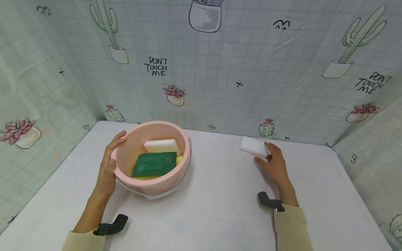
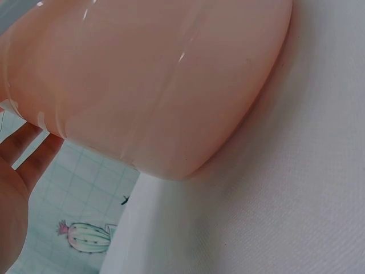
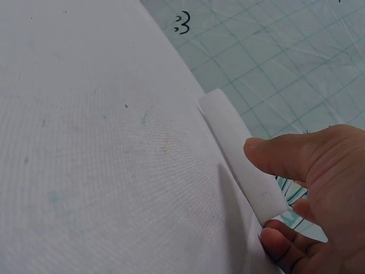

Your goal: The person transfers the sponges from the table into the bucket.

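Note:
A pink basin (image 1: 150,184) stands on the left of the white table. Inside it are a white sponge block (image 1: 161,145) and a green-and-yellow scouring sponge (image 1: 155,163). My left hand (image 1: 108,170) rests against the basin's left side, thumb by the rim; in the left wrist view, two extended fingers (image 2: 41,161) touch its outer wall. Near the back edge of the table, my right hand (image 1: 276,165) pinches the right end of another white sponge block (image 1: 252,146). In the right wrist view, the thumb lies across this block (image 3: 239,154), with other fingers curled by its end.
A whitish rim or base (image 1: 150,196) shows under the basin. Behind the table (image 1: 213,209) hangs a pale gridded curtain (image 1: 213,62) printed with cacti, which also runs along both sides. Each wrist wears a black device.

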`<act>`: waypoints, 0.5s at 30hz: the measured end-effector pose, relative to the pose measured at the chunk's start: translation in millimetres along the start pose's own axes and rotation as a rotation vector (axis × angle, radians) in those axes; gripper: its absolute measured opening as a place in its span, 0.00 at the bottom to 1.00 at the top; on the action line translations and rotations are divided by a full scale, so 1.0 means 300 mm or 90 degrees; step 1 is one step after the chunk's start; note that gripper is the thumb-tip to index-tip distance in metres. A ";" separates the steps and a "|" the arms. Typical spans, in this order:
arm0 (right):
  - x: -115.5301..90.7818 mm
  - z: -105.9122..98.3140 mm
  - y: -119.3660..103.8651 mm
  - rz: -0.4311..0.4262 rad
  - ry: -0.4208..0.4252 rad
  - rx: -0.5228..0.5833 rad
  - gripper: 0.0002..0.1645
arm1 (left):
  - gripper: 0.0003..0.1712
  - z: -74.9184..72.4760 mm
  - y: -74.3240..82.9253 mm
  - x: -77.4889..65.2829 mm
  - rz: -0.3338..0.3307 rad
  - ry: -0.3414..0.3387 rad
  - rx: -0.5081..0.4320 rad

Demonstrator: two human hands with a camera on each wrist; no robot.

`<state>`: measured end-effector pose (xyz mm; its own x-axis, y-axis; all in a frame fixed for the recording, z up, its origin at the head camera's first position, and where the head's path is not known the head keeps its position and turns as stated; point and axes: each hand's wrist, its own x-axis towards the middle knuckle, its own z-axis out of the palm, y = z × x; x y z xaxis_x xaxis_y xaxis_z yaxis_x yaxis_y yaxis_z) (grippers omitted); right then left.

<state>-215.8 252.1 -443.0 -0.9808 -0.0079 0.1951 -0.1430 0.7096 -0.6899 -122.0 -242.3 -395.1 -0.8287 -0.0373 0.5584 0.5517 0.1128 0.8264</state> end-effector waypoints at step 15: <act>0.029 -0.006 0.014 0.032 -0.050 -0.020 0.41 | 0.34 -0.001 -0.002 0.002 0.007 -0.001 -0.002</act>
<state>-224.9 256.4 -443.1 -0.9942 -0.0267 0.1042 -0.0904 0.7318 -0.6755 -122.7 -242.6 -395.1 -0.8225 -0.0352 0.5677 0.5614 0.1103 0.8202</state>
